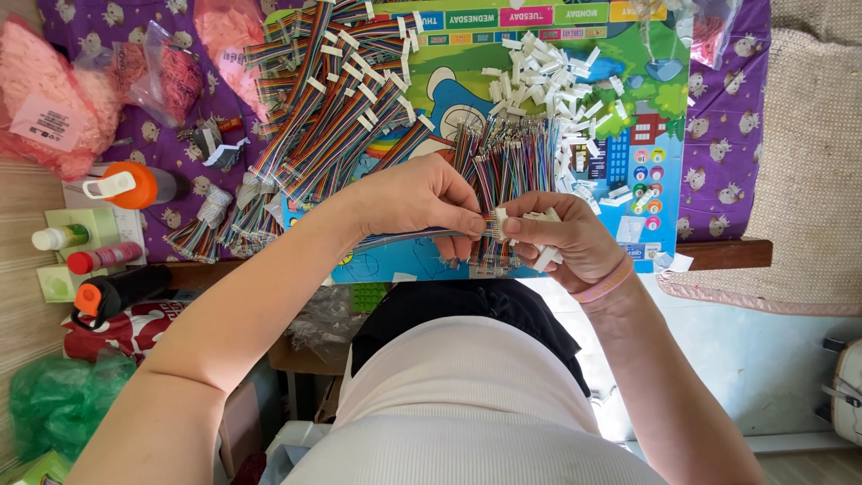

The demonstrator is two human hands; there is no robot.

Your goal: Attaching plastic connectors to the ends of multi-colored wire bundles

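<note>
A home worktable doing piecework, by the look of it: a purple cartoon-print tablecloth (727, 135) covers the table, with a colourful children's weekday board (660, 180) as the work surface. Heaps of rainbow ribbon cables (328, 99), a pile of white plastic connectors (548, 76) and bags of pink parts (45, 99) crowd it. Household bottles (126, 186) stand alongside, a woven mat (808, 162) on the floor.

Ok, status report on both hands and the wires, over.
Left hand pinching flat rainbow ribbon wire. Right hand gripping small white plastic connectors at the wire's end. Loose white connector pile beyond, nothing blocking.
</note>
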